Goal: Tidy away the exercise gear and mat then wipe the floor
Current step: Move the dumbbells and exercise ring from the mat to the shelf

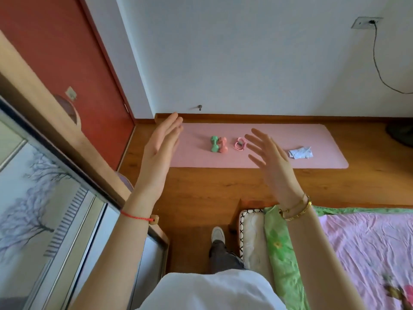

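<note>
A pink exercise mat [268, 157] lies flat on the wooden floor along the far wall. On it stand a green dumbbell [214, 144] and a pink dumbbell [222, 145] side by side, with a coiled pink band [240, 144] just right of them. A crumpled white cloth [300, 152] lies further right on the mat. My left hand [159, 153] and my right hand [269, 157] are both raised in front of me, fingers straight and spread, holding nothing, well short of the mat.
A bed with a pink sheet [368, 247] and green floral bedding [279, 247] fills the lower right. A wardrobe with mirrored doors [51, 198] runs along the left. A red door [67, 52] stands at the far left corner. A black cable [380, 63] hangs from a wall socket.
</note>
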Demonstrator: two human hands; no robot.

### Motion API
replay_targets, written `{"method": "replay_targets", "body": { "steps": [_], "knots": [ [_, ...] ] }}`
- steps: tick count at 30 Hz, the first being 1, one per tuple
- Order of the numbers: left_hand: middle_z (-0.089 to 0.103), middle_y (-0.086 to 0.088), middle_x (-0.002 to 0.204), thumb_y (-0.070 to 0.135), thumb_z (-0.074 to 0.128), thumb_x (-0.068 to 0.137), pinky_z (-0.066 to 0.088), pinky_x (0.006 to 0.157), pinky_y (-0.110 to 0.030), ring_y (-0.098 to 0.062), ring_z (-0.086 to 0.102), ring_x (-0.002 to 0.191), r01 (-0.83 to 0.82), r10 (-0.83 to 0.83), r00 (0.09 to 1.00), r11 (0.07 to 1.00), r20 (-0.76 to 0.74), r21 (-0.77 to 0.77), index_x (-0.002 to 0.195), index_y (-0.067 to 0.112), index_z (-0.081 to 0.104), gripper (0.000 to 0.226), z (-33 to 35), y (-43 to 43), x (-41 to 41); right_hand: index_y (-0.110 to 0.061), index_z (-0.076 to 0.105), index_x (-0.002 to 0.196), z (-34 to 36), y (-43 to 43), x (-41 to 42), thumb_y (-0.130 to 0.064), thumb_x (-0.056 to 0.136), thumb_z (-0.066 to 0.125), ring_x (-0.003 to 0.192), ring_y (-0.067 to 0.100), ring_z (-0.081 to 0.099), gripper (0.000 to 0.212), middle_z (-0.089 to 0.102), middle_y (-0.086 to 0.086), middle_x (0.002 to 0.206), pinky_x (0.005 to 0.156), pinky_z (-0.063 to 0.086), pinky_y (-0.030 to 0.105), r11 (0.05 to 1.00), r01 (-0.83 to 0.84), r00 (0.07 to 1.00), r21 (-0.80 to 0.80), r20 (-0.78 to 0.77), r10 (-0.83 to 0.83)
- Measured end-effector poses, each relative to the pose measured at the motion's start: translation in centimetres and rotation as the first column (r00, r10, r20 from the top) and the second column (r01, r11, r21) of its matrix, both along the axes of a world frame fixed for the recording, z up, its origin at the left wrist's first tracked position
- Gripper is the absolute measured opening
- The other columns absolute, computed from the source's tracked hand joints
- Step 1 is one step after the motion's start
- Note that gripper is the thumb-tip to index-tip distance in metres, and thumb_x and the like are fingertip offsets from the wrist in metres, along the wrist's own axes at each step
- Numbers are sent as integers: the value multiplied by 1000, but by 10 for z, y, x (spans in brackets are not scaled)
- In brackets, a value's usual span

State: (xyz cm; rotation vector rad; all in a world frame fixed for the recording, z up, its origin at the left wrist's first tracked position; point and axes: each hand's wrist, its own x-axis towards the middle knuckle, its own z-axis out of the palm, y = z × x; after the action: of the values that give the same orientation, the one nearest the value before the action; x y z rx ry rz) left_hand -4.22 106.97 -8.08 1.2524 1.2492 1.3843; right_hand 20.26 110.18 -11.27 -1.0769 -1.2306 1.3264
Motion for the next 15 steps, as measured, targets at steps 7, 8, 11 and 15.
{"method": "replay_targets", "body": {
  "steps": [7, 8, 11, 15],
  "knots": [
    [53, 16, 146, 54, 54, 91, 34, 119, -38, -2, 48, 137, -75, 75, 997, 997, 20, -27, 148, 31, 45, 62, 3, 136, 6, -19, 48, 141, 2, 146, 7, -87, 62, 55, 127, 17, 56, 105, 58, -1, 139, 109, 44, 38, 999, -40, 999, 11, 29, 40],
    [53, 16, 146, 54, 54, 90, 35, 119, -38, -3, 48, 137, -83, 84, 996, 996, 21, -32, 148, 31, 45, 62, 3, 155, 7, -19, 48, 141, 2, 166, 8, -87, 62, 56, 127, 17, 56, 105, 58, -1, 139, 110, 44, 40, 999, -47, 998, 5, 31, 47],
    [53, 14, 147, 48, 52, 93, 35, 119, -37, -2, 49, 136, -95, 97, 994, 994, 53, -49, 147, 30, 46, 57, 3, 199, 10, -18, 48, 141, 2, 216, 9, -87, 62, 56, 127, 18, 56, 106, 58, 0, 139, 112, 41, 44, 998, -63, 997, -20, 34, 63],
    [53, 11, 147, 45, 52, 94, 36, 119, -36, -3, 49, 136, -109, 114, 990, 992, 78, -71, 147, 28, 46, 56, 0, 253, 13, -19, 49, 141, -2, 272, 12, -87, 62, 56, 127, 19, 56, 105, 57, 0, 139, 112, 41, 44, 997, -62, 997, -48, 38, 64]
  ]
}}
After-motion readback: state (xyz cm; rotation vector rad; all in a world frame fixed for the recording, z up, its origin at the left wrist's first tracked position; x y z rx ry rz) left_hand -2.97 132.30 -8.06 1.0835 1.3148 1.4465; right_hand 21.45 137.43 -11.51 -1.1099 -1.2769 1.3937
